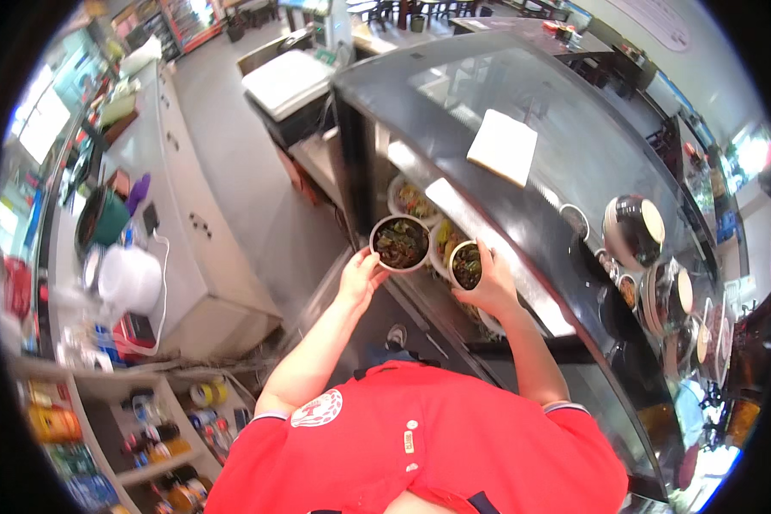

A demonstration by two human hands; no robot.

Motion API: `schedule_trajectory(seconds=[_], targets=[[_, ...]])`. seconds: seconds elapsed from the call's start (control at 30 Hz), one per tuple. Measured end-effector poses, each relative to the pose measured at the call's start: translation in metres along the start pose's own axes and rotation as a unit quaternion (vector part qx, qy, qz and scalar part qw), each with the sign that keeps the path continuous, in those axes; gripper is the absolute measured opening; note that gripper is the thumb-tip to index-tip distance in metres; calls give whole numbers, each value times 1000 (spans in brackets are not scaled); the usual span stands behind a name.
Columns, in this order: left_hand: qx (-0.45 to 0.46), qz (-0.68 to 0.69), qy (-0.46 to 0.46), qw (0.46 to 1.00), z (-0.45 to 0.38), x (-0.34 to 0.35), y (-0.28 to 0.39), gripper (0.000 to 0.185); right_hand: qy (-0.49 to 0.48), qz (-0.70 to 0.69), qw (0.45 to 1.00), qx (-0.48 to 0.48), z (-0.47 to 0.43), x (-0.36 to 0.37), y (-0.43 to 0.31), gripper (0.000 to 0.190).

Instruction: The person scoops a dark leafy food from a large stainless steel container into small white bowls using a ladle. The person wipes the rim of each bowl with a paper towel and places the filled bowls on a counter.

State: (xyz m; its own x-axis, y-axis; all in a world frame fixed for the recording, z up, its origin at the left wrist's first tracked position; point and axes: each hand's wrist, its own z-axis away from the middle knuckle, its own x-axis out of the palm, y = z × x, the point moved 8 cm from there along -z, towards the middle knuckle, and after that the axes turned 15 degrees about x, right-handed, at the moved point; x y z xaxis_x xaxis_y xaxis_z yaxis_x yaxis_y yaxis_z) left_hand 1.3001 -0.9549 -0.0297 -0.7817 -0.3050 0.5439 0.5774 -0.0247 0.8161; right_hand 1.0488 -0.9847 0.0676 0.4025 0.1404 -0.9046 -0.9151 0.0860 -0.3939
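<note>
In my left hand is a round, white-rimmed bowl of dark leafy food, gripped at its lower left rim. My right hand grips a smaller white-rimmed bowl with similar dark food, fingers around its right side. Both bowls are held at the open side of a glass display case. Behind them, inside the case, a white bowl of mixed food and a second dish with yellow and green food stand partly hidden. A white square item lies on the case top.
Stacked dark bowls stand on the case at the right. To the left runs a long counter with a green pot and a white round container. Shelves with bottles are at lower left. A white-lidded box stands beyond the case.
</note>
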Motion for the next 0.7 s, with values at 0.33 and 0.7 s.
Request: schedule_trajectory(seconds=[0.33, 0.7], targets=[[-7, 41, -107, 993, -179, 88, -18, 32, 40, -12, 994, 105, -124, -16, -27, 88], [-74, -138, -134, 979, -286, 101, -77, 32, 181, -71, 960, 204, -225, 8, -2, 100]])
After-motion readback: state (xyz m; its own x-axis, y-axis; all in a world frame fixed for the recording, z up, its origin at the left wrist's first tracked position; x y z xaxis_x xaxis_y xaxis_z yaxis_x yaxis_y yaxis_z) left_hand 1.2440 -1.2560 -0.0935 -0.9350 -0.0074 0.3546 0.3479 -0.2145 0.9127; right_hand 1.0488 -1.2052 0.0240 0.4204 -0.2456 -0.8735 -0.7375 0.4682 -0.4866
